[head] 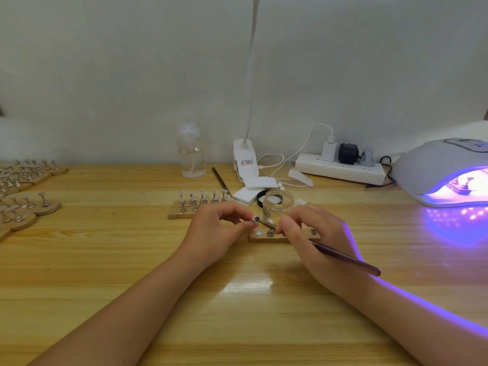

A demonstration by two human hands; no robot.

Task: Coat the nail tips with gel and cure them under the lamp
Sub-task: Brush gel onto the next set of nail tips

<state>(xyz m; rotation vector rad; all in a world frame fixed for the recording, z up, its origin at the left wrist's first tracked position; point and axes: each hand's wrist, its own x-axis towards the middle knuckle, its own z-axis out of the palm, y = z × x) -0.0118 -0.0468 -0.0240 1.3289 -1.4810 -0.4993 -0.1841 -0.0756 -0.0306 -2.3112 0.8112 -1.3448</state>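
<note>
My left hand [216, 231] pinches a small nail tip on its stand [255, 220] just above a wooden holder [266, 237]. My right hand [314, 233] grips a thin brown brush [346, 258], and its bristle end touches the held nail tip. The wooden holder carries a few more metal stands, partly hidden behind my right hand. An open glass jar of gel [278, 202] stands just behind the hands. At the far right the curing lamp [443, 170] glows violet, with a holder of tips inside it.
Another wooden holder with nail tips [200, 202] sits left of the jar. Several more holders [26, 191] crowd the table's left edge. A clear bottle [191, 154], a clip lamp [244, 159], a power strip [340, 167], white pads [248, 195] and a spare brush [221, 180] line the back.
</note>
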